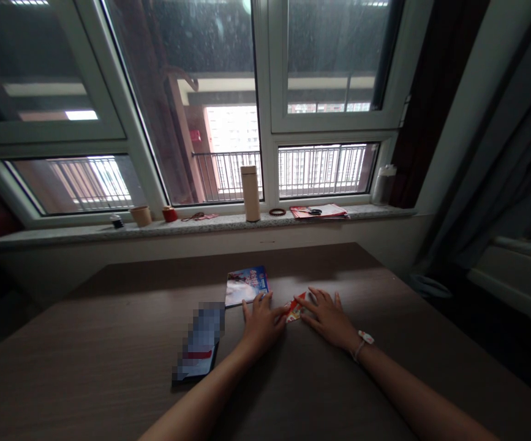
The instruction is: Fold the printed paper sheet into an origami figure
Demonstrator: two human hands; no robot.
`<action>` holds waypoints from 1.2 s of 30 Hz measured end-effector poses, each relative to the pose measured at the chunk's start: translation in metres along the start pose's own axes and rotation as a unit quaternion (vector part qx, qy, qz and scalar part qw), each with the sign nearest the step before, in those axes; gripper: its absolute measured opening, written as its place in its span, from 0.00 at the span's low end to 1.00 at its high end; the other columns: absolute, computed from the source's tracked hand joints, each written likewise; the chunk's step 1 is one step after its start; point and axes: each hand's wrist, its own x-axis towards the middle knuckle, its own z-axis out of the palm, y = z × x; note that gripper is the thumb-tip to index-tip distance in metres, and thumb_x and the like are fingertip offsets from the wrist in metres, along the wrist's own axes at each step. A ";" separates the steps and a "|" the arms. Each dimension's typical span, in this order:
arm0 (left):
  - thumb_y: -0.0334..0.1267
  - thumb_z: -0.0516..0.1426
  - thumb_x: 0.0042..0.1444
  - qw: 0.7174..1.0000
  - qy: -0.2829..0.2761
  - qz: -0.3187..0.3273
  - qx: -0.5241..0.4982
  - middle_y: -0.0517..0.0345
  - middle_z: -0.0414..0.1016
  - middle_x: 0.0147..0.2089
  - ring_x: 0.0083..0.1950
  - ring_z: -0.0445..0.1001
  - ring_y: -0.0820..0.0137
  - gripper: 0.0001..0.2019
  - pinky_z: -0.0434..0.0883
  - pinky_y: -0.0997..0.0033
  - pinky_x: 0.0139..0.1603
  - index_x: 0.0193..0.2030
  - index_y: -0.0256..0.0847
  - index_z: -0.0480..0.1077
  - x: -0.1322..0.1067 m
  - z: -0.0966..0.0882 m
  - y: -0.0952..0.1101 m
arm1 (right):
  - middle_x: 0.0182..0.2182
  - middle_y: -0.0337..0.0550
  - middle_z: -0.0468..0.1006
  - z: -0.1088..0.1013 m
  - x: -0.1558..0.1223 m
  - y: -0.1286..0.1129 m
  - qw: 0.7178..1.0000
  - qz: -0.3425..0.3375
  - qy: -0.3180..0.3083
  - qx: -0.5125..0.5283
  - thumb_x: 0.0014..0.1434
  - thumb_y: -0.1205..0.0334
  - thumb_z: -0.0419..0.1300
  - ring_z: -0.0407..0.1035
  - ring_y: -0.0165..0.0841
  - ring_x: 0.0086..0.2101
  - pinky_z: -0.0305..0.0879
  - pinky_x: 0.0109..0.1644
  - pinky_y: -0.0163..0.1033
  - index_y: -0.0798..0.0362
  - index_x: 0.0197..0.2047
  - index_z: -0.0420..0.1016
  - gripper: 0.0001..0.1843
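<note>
A small piece of folded paper (296,306), red with a coloured pattern, lies on the brown table between my two hands. My left hand (261,323) rests to its left, fingers spread, with the thumb at the paper's left edge. From the right, my right hand (332,318) reaches in with fingers stretched apart, the fingertips at the paper's right side. A bracelet (361,344) circles my right wrist. Just beyond my left hand lies a blue and pink printed booklet (247,285). Left of my forearm is a phone (201,343), its screen partly pixelated.
The table (109,331) reaches toward a windowsill (219,225). On the sill stand a beige thermos (250,195), a paper cup (141,215), a red spool (169,214), a clear bottle (383,185) and a dark bracelet ring (277,212). Scissors (312,211) lie on red papers (334,211).
</note>
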 end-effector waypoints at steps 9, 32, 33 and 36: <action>0.44 0.57 0.60 1.000 -0.002 -0.020 -0.012 0.53 0.59 0.66 0.67 0.53 0.51 0.14 0.41 0.30 0.64 0.53 0.63 0.73 0.002 -0.002 0.001 | 0.59 0.44 0.63 -0.001 -0.003 -0.004 0.998 -0.036 0.045 0.020 0.63 0.48 0.51 0.53 0.42 0.61 0.34 0.67 0.63 0.32 0.64 0.59 0.25; 0.54 0.55 0.59 1.000 0.005 -0.010 0.023 0.59 0.61 0.66 0.67 0.53 0.51 0.13 0.39 0.29 0.63 0.51 0.69 0.72 0.003 -0.003 -0.002 | 0.66 0.37 0.58 -0.004 -0.009 -0.011 0.993 -0.104 -0.034 0.042 0.67 0.46 0.41 0.32 0.40 0.69 0.21 0.68 0.63 0.43 0.69 0.47 0.30; 0.54 0.55 0.59 1.000 0.005 -0.011 0.023 0.59 0.61 0.66 0.67 0.54 0.51 0.14 0.39 0.30 0.63 0.51 0.69 0.72 0.003 -0.003 -0.001 | 0.66 0.36 0.58 -0.004 -0.008 -0.011 0.994 -0.100 -0.032 0.041 0.67 0.46 0.41 0.32 0.40 0.69 0.22 0.69 0.63 0.42 0.69 0.47 0.30; 0.54 0.55 0.60 1.000 0.010 -0.013 0.021 0.59 0.61 0.65 0.66 0.54 0.51 0.13 0.39 0.30 0.63 0.51 0.69 0.72 0.002 -0.003 -0.001 | 0.66 0.36 0.59 -0.004 -0.007 -0.009 0.995 -0.087 -0.033 0.036 0.68 0.46 0.40 0.34 0.40 0.69 0.23 0.69 0.63 0.40 0.69 0.49 0.28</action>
